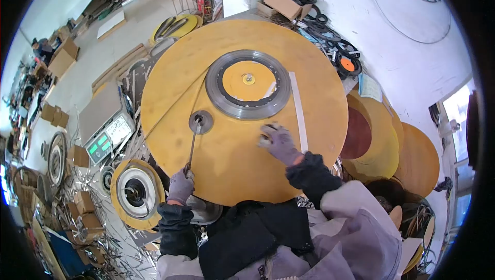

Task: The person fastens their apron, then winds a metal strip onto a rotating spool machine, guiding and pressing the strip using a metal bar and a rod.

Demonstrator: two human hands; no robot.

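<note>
A large round yellow disc [242, 161] lies flat in front of me. On its upper part rests a grey metal ring [249, 110] around a smaller yellow disc with a bolt at its centre. My left hand [181, 184], gloved, is closed on a thin rod [194, 143] at the disc's lower left edge. The rod reaches up to a small round metal roller [205, 121]. My right hand [279, 142], also gloved, is over the disc below the ring, fingers apart and holding nothing. Right of the ring lies a pale flat strip [298, 105].
At the left stand a scale with a lit green display [100, 148] and a coil on a yellow disc [116, 192]. Metal scraps litter the floor. More round discs [417, 159] lean at the right. Boxes and black rings sit behind. Another person [44, 49] is far left.
</note>
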